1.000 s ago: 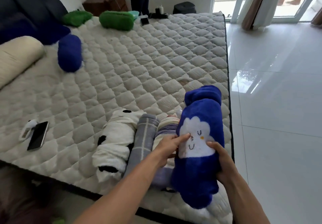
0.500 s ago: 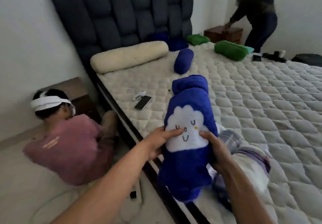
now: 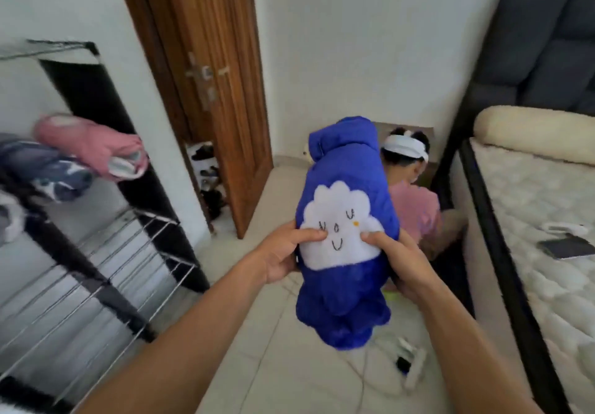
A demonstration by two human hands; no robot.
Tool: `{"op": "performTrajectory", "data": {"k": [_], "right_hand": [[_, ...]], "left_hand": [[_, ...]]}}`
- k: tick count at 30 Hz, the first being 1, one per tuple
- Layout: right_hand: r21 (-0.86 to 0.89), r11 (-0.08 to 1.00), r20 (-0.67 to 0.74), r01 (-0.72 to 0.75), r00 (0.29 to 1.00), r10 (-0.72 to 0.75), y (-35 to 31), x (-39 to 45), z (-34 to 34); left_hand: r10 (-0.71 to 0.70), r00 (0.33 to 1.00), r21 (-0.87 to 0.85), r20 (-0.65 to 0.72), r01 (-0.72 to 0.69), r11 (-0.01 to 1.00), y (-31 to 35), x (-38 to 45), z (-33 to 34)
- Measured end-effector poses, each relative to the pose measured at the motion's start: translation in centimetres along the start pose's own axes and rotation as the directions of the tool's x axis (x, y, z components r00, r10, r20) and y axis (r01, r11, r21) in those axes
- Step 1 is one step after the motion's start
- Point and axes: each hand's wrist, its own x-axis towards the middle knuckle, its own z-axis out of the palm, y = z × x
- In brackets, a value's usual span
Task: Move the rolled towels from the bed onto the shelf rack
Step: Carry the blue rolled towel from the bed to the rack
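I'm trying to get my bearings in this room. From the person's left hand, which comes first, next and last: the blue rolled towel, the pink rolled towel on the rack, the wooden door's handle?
1. Blue rolled towel, gripped by the left hand.
2. Pink rolled towel, far left, on the shelf rack.
3. Door handle, beyond, on the back wall.

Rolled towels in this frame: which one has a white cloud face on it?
The bright blue rolled towel, held upright in both hands over the floor. The pink roll and the dark blue patterned roll lying on the shelf rack show no face.

Soft, even daylight fills the room, while motion blur smears the shelf rack and wide-angle distortion bends the edges.
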Motion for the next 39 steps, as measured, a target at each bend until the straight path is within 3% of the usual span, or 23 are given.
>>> {"op": "performTrajectory", "data": {"k": [6, 10, 13, 17, 22, 26, 29, 34, 39], "right_hand": [[-0.201, 0.979, 0.401, 0.036, 0.915, 0.049, 0.5, 4.7, 15.3], [-0.24, 0.964, 0.602, 0.111, 0.797, 0.059, 1.3, 6.9, 25.7], [-0.25, 0.944, 0.745, 0.216, 0.666, 0.045, 2.3, 8.1, 32.9], [-0.22, 0.907, 0.866, 0.358, 0.5, 0.013, 3.4, 9.6, 41.1], [-0.18, 0.834, 0.943, 0.521, 0.332, -0.004, 4.7, 11.1, 49.6], [-0.168, 0.746, 0.977, 0.645, 0.212, 0.037, 5.6, 10.4, 54.9], [-0.221, 0.749, 0.972, 0.625, 0.203, 0.118, 6.7, 9.8, 58.7], [-0.333, 0.762, 0.931, 0.555, 0.32, 0.174, 8.4, 9.0, 63.4], [-0.357, 0.794, 0.908, 0.491, 0.383, 0.171, 8.7, 9.2, 66.8]], "left_hand": [[0.083, 0.948, -0.153, -0.306, -0.135, 0.979, -0.2, -7.2, -13.9], [0.135, 0.823, -0.238, -0.551, -0.311, 0.92, -0.8, -11.7, -21.0], [0.178, 0.68, -0.241, -0.711, -0.473, 0.847, -1.0, -14.2, -25.3], [0.18, 0.437, -0.164, -0.881, -0.64, 0.75, -1.0, -16.4, -29.8], [0.101, 0.131, -0.015, -0.986, -0.679, 0.734, -0.6, -18.4, -33.9], [0.047, -0.042, 0.063, -0.998, -0.64, 0.766, -0.6, -20.7, -36.5], [0.077, -0.116, 0.13, -0.99, -0.582, 0.803, 0.0, -22.1, -38.8], [0.049, -0.193, 0.136, -0.98, -0.467, 0.874, 1.9, -23.4, -43.5], [0.124, -0.249, 0.212, -0.96, -0.368, 0.905, 3.1, -22.9, -47.1]]}}
